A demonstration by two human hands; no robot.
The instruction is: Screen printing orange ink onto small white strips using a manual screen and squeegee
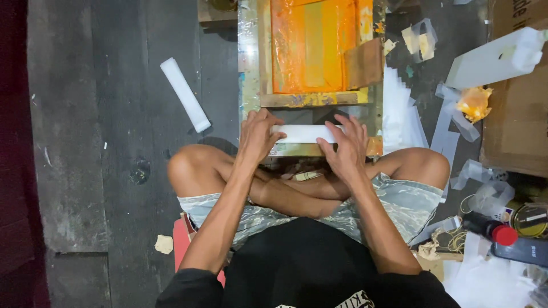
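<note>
I sit cross-legged on a dark floor. Both hands hold a flat white strip lying across the near edge of a wooden printing frame. My left hand grips the strip's left end. My right hand presses its right end with fingers spread. The frame's screen is coated in orange ink. A brown block rests on the screen's right side.
A white rolled strip lies on the floor to the left. A stack of white sheets sits right of the frame. A white box, cardboard, an orange-stained rag, a tin and a red-capped bottle crowd the right.
</note>
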